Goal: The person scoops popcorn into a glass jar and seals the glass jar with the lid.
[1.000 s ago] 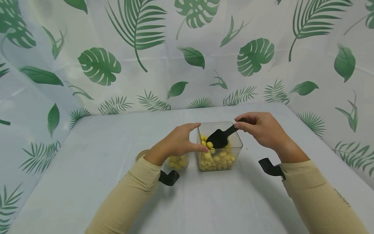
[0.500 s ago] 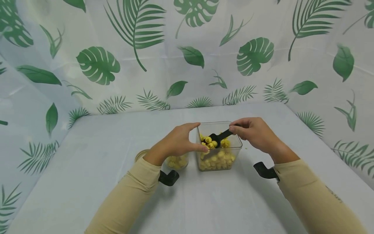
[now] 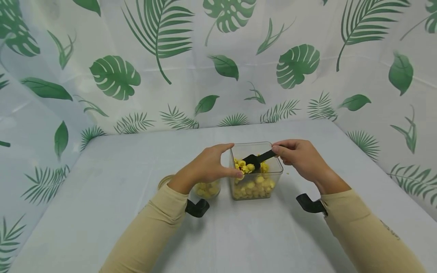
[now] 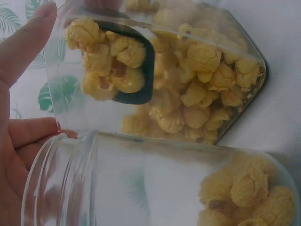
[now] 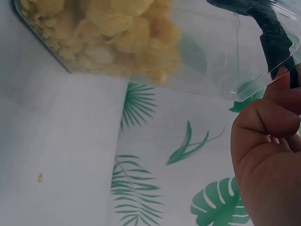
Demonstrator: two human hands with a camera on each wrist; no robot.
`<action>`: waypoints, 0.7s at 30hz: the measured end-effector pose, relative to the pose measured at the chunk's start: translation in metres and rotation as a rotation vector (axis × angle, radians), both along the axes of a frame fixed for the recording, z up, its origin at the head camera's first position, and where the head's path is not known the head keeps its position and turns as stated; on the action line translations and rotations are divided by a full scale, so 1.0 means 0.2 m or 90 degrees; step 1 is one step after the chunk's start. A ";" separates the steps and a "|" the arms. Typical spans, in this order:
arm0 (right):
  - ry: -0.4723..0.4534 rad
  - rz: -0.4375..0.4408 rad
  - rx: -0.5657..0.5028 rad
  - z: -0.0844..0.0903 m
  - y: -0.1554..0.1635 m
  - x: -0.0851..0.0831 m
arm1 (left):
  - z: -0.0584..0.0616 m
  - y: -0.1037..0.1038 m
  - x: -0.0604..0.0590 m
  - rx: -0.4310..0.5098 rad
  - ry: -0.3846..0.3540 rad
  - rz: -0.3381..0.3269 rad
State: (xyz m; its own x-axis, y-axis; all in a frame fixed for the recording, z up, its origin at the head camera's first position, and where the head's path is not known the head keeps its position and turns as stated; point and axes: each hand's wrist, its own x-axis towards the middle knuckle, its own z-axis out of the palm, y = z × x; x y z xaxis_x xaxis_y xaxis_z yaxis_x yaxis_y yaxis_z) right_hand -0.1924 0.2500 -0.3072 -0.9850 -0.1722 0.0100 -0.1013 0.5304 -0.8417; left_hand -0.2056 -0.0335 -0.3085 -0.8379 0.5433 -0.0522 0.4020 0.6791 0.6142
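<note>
A clear square container (image 3: 278, 173) of yellow popcorn (image 4: 202, 59) stands on the table. My left hand (image 3: 211, 165) spans its left side and grips it by the rim, thumb at the near corner and fingers at the far one. Between thumb and fingers, my right hand (image 3: 300, 155) pinches the handle of a black scoop (image 3: 252, 160), which slants down into the container from the right. Several popcorn pieces (image 4: 106, 61) lie on the scoop's blade, in the upper part of the container. A round clear jar (image 4: 141, 183) with some popcorn stands close to the container's left, partly hidden by my left hand.
A round gold-rimmed piece (image 3: 164, 181) lies left of the jar, mostly hidden by my left wrist. One small crumb (image 5: 39, 177) lies on the white table (image 3: 252, 235) right of the container. A leaf-patterned cloth (image 3: 184, 83) hangs behind.
My right hand has moved lower and the scoop's blade, first almost bare, has gone into the popcorn and now carries several pieces, tilted up slightly. My left hand stays where it was.
</note>
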 end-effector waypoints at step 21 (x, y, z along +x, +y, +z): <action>-0.045 -0.026 -0.377 -0.08 0.05 0.00 | 0.00 0.00 0.00 0.002 0.000 -0.009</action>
State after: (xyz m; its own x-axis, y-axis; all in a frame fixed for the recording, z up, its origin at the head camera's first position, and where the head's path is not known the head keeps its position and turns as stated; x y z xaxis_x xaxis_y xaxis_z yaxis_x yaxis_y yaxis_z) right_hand -0.1918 0.2598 -0.3225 -0.9926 -0.1185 0.0272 -0.0240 -0.0287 -0.9993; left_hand -0.2056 -0.0340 -0.3085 -0.8298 0.5557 -0.0502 0.4122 0.6711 0.6162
